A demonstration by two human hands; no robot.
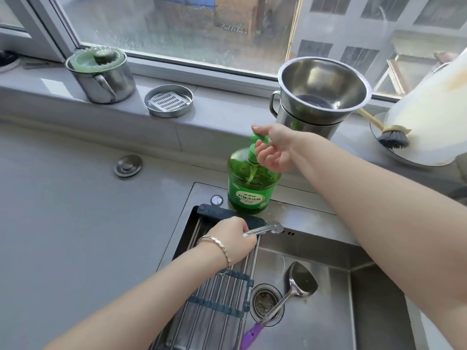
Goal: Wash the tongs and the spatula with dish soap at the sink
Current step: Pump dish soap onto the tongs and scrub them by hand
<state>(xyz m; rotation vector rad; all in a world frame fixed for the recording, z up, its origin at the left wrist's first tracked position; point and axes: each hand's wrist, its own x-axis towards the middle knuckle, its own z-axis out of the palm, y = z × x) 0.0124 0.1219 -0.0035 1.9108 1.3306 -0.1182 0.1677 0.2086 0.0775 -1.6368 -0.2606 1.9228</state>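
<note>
Grey counter (75, 198) fills the left half of the frame under a wide window (177, 26). At lower right is the steel sink (366, 299), with a roll-up rack (214, 299) laid across its left side. At centre frame, on the sink's back ledge, stands the green dish soap bottle (250, 190). The right hand (274, 150) reaches to its pump, thumb on top of the head and fingers curled under the spout, so this grip is closed round the pump. Whether the pump is being pressed I cannot tell. Lower in the frame the spatula (302, 279) lies loose on the sink floor, touched by no hand, its blade right of the drain (265, 303) and its purple handle running toward the bottom edge. Just below the bottle, the left hand (230, 238) holds the tongs (265, 229) over the sink's back edge. Its grip is wrapped round their handle end, and their tips point right, near the bottle's base. No suds, sponge or running water show on either utensil, so I judge the task barely begun. Soap is only now being fetched, likely for the tongs first. Scrubbing and rinsing of both tools are left to do.
</note>
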